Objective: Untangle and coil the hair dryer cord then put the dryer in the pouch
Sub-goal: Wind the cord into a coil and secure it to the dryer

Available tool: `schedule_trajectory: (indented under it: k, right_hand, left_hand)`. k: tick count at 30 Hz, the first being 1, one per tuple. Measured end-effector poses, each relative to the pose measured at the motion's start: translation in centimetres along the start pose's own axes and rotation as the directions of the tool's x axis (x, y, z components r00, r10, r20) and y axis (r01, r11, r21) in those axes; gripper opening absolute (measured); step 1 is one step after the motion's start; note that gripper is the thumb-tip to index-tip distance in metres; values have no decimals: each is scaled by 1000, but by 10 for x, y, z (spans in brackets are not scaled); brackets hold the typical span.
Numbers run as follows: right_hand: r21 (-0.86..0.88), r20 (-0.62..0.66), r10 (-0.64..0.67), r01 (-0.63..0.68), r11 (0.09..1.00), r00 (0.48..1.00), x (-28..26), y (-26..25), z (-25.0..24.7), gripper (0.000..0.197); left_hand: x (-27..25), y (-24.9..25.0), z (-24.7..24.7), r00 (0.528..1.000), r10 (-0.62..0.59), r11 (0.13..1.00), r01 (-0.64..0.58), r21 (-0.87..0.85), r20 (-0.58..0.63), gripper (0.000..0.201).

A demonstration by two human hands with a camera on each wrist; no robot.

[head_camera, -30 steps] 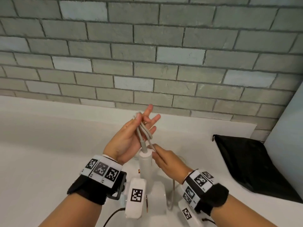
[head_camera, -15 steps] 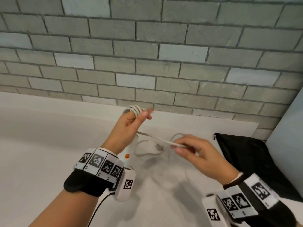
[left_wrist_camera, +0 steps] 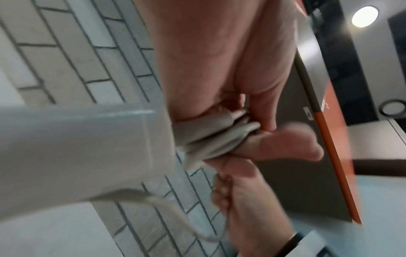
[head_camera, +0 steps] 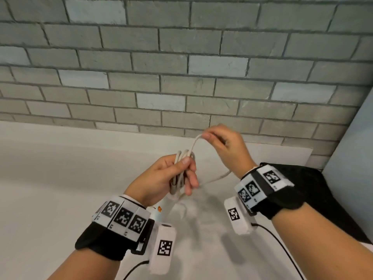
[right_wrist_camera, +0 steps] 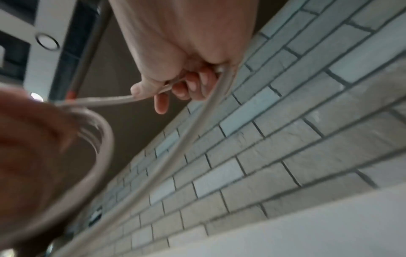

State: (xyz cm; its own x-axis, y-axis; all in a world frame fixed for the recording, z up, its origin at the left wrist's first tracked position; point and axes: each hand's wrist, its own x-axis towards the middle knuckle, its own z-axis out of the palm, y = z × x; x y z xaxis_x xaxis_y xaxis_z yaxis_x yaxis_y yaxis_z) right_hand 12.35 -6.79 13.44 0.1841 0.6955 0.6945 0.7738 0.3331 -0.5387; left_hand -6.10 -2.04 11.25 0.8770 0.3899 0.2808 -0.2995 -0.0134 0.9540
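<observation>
Black-and-white square code tags on the white blocks strapped to both wrists are the only markings in sight; no brand or readable word shows on them or on the dryer.

The left hand is curled round a bundle of several loops of the pale grey rubbery hair dryer cord, thumb pressed on top of the loops and the other fingers wrapped beneath. In the left wrist view the same loops sit squeezed between the thumb and fingers, right at the end of the white plastic hair dryer handle. In the head view the white dryer hangs below this hand, mostly hidden behind the wrist, with a small orange mark on its handle.

The right hand is raised beyond and to the right of the left one, fingers curled, pinching a single strand of the cord between thumb and fingertips. From the pinch the cord runs down to the bundle, and another length sags back under the right wrist.

The flat black fabric pouch lies on the white surface at the right, well apart from the dryer, partly hidden by the right wrist. Grey brick wall rises behind.
</observation>
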Motion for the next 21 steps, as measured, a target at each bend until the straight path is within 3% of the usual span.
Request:
schedule_trajectory:
  k: [3,5,7,10,12,15,18,21]
  right_hand:
    - [0,174,138,-141,990,975,-20,27,33,27]
    - [69,316,215,-248,966,924,-34,34,50,32]
    - [-16,422,238,-255,967,875,-47,32,58,40]
    - [-16,561,263,-307,951,785,-65,19,65,48]
    - [45,610,248,-346,937,753,-73,14,69,50]
    - [121,619,271,-431,894,737,-83,8,68,42]
    - [40,636,199,-290,956,745,-91,6,59,36]
    - [-138,533,55,22,990,845,-87,-5,37,33]
  left_hand:
    - [1,-3,-3,998,43,991,-49,-124,-44,23]
    - [2,-4,-5,997,67,985,-72,-156,-38,22]
    - [2,-4,-6,994,98,980,-103,-172,-39,18]
    - [5,-4,-9,985,109,973,-133,-190,-133,21]
    - [7,-4,-10,976,115,980,-142,-142,-187,25]
    - [10,-4,-12,962,134,991,-134,16,-240,49]
    - [11,-5,-17,943,181,962,-110,251,-279,58]
    - [9,-5,-19,928,207,922,-80,379,-309,44]
